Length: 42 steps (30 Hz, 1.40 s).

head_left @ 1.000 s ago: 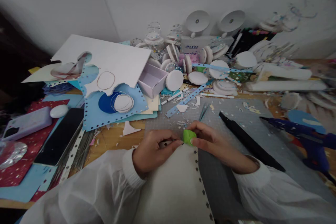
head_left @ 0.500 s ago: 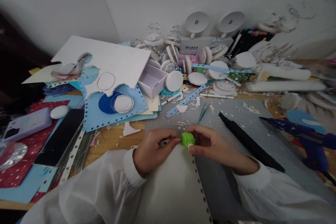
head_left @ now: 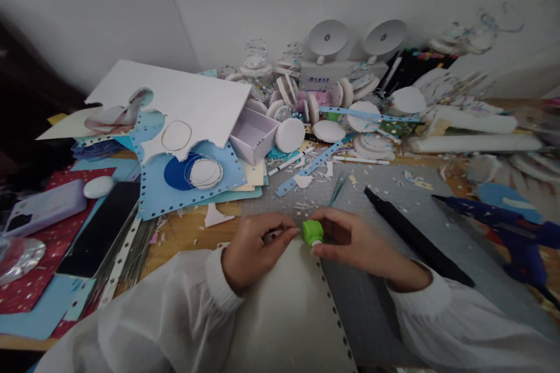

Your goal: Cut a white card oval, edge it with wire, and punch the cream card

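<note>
A pale sheet (head_left: 284,315) with small dark punched shapes along its right edge lies in front of me, its far end between my hands. My left hand (head_left: 258,247) pinches that far end between thumb and fingertips. In my right hand (head_left: 354,239) is a bright green punch (head_left: 312,232), held between thumb and fingers at the sheet's far right corner. The punch's mouth and the paper inside it are hidden. Beyond my right hand, thin tweezers (head_left: 338,187) lie on the grey cutting mat (head_left: 406,210).
A black tool (head_left: 415,239) and a blue glue gun (head_left: 507,221) lie to the right. White discs (head_left: 290,135) and a lilac box (head_left: 254,134) stand farther back. Cut sheets (head_left: 192,105), a phone (head_left: 101,230) and red paper (head_left: 26,274) are at the left.
The sheet's punched right edge has shifted slightly toward the lower right. Both hands keep their holds, nearly in place; the right thumb has moved slightly left on the punch.
</note>
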Motion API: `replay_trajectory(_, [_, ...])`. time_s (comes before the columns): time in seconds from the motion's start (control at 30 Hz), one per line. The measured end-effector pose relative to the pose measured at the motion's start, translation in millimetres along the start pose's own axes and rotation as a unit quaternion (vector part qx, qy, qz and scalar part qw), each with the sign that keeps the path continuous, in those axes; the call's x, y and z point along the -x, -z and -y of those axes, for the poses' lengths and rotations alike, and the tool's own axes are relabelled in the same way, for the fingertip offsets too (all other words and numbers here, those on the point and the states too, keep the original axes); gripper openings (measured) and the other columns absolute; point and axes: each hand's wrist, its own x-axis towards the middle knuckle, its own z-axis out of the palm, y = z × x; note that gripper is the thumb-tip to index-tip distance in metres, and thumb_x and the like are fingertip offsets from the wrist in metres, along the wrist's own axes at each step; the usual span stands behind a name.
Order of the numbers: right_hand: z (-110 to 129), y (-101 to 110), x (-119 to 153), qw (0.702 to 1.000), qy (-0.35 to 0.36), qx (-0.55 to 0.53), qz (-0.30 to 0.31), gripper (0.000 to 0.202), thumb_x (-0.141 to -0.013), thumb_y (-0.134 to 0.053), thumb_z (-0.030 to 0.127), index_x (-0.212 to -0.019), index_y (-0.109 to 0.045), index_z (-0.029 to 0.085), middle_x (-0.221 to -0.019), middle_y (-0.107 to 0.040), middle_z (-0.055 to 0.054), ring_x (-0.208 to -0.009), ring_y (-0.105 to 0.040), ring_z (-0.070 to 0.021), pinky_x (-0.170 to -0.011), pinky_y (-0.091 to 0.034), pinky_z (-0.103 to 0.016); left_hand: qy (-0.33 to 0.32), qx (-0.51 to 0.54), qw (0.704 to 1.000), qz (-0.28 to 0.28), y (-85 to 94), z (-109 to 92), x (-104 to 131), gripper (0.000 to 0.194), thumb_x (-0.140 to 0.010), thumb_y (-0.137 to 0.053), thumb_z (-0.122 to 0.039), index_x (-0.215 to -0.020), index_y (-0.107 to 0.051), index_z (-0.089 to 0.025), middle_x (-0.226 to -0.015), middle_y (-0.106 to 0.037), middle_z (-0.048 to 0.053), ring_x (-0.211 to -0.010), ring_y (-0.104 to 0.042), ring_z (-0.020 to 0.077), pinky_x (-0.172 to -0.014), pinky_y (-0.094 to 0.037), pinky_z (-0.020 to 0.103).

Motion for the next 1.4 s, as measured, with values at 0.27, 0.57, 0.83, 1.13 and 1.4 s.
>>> replay_trajectory(0.27, [-3,2,2,0.999,0.029,0.030,-0.002,0.037,-0.069,-0.076,0.031,-0.100,-0.056,0.025,-0.092,-0.058,-0.001,-0.087,-0.057,-0.0165,-0.077,-0.047,-0.028,0.000,-0.005,1.000,0.002,0.4,-1,-1,0.016,-0.086,-0.056,-0.021,-0.079,-0.068,-0.014,-0.065,-0.065,0.000,-0.055,-0.051,0.0087,-0.052,-0.037,0.017])
replay_trajectory(0.57, [-4,0,1,0.999,0.036,0.025,-0.004,0.042,-0.068,-0.076,0.029,-0.106,-0.058,0.026,-0.101,-0.061,-0.003,-0.096,-0.059,-0.0188,-0.086,-0.049,-0.032,-0.005,-0.004,1.000,-0.002,-0.1,2,-1,0.015,-0.086,-0.056,-0.021,-0.080,-0.069,-0.014,-0.067,-0.065,0.000,-0.058,-0.053,0.0092,-0.054,-0.038,0.018])
replay_trajectory(0.83, [-1,-2,1,0.999,0.031,0.010,0.007,0.042,-0.069,-0.076,0.032,-0.106,-0.058,0.026,-0.099,-0.061,-0.002,-0.097,-0.059,-0.0190,-0.086,-0.048,-0.032,0.001,-0.009,1.000,-0.002,0.0,3,1,0.015,-0.086,-0.056,-0.022,-0.081,-0.068,-0.015,-0.065,-0.065,-0.001,-0.055,-0.051,0.0087,-0.051,-0.036,0.018])
replay_trajectory(1.13, [5,-4,1,0.986,0.088,0.138,-0.038,0.029,-0.073,-0.071,0.040,-0.091,-0.061,0.021,-0.084,-0.057,-0.002,-0.079,-0.055,-0.0179,-0.070,-0.046,-0.029,-0.022,-0.027,0.999,-0.009,-2.7,6,-2,0.015,-0.086,-0.057,-0.024,-0.079,-0.068,-0.016,-0.068,-0.067,0.000,-0.058,-0.054,0.0095,-0.053,-0.038,0.019])
replay_trajectory(1.4, [11,-4,2,0.960,0.157,0.219,-0.076,0.015,-0.074,-0.068,0.027,-0.085,-0.060,0.020,-0.082,-0.060,-0.002,-0.080,-0.056,-0.0190,-0.072,-0.044,-0.030,-0.056,-0.162,0.982,0.076,12.8,-10,-6,0.025,-0.084,-0.059,-0.036,-0.100,-0.063,-0.018,-0.089,-0.068,0.004,-0.077,-0.061,0.0164,-0.069,-0.045,0.027])
